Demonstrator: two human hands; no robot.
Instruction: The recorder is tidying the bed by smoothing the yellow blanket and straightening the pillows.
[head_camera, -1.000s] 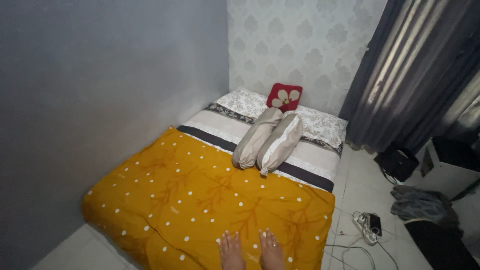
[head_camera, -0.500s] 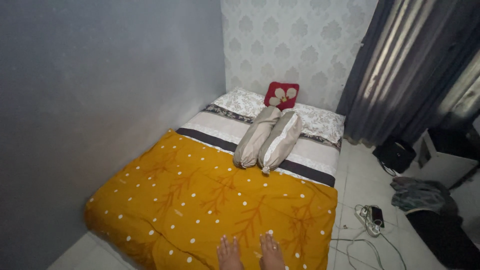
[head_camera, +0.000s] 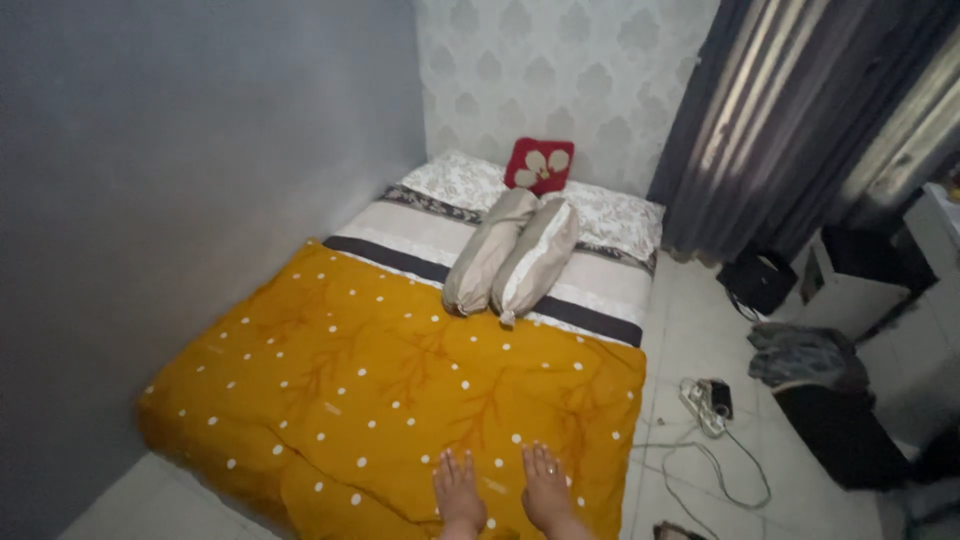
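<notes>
Head view — left hand (head_camera: 459, 492), right hand (head_camera: 547, 489) flat on blanket (head_camera: 380, 390).

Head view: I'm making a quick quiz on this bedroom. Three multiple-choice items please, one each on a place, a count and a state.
1. Where is the red cushion? A at the bed's far end by the pillows; B on the floor; C under the blanket.
2. How many bolsters lie on the bed? A one; B two; C four.
3. How are the hands? A gripping a cable; B fists; C flat on the orange blanket.

A, it leans by the wall. B, a pair lies side by side. C, left hand and right hand rest open, fingers spread.
</notes>
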